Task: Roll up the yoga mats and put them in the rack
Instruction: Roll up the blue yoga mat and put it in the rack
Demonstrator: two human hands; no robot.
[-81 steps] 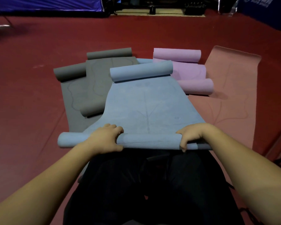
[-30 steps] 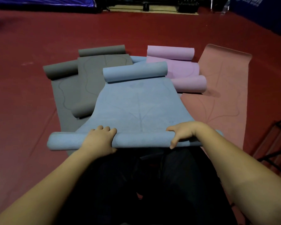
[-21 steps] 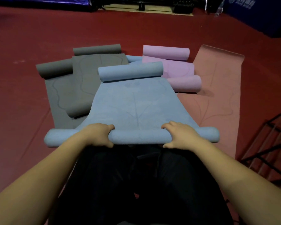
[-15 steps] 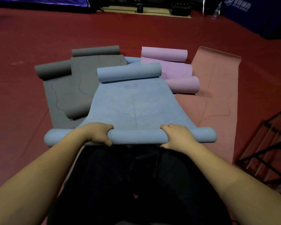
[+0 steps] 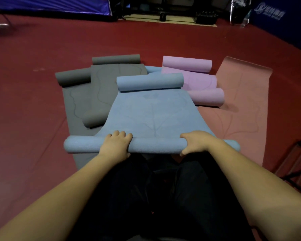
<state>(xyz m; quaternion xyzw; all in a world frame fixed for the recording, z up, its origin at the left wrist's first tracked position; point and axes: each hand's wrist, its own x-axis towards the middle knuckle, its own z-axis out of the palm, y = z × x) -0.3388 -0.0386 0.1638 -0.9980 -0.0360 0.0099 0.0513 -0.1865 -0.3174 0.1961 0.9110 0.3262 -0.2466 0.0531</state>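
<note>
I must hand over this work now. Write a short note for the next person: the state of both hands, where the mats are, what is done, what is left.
Left hand and right hand: both grip the near roll of the blue mat.
Blue mat: rolled at the near end, flat in the middle, far end curled; it lies over the grey mats.
Purple mats and the pink mat lie on the floor, not fully rolled.
Done: blue roll started.
Left: finish it, roll the others, put all in the rack at the right.
</note>
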